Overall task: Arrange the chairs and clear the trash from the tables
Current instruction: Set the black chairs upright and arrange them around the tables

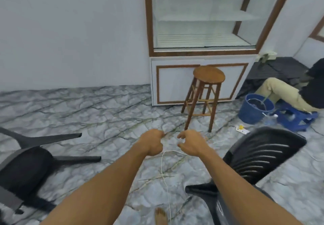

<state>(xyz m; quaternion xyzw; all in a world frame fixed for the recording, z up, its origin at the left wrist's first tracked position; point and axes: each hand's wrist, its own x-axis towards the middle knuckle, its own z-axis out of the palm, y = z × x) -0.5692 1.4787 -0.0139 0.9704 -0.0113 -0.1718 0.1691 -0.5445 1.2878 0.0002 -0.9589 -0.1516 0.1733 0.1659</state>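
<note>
Grey veined marble floor (105, 105), brown wooden stool (208, 75), two black plastic chairs (259, 156) (26, 168), blue bucket (250, 112), brown-trimmed white cabinet (175, 84).

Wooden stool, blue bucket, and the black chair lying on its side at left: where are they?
wooden stool (209, 74): head view, on its round seat.
blue bucket (250, 114): head view, on its outer wall.
black chair (26, 168): head view, on its dark seat shell.
</note>
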